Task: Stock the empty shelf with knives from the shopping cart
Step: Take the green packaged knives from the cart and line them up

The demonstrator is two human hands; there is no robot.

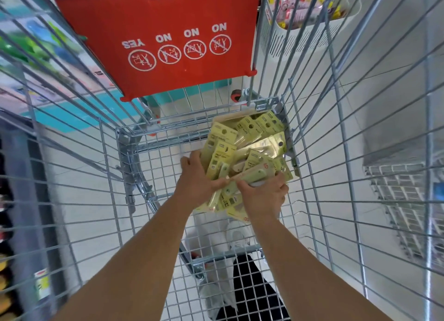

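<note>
A heap of yellow-green packaged fruit knives (249,143) lies at the bottom far right of the wire shopping cart (125,152). Both my arms reach down into the cart. My left hand (197,179) lies against the left side of the heap, thumb and fingers closed on a few packs (218,198). My right hand (264,195) grips a knife pack (252,175) from the near side, fingers curled over it. The two hands touch each other at the packs. No shelf is clearly in view.
The red child-seat flap (163,39) with YES/NO pictograms hangs at the cart's far end. A white basket with colourful goods (310,15) stands beyond at upper right. Shelving edges (21,200) run along the left; a wire rack (403,200) sits on the right. Pale floor shows beneath.
</note>
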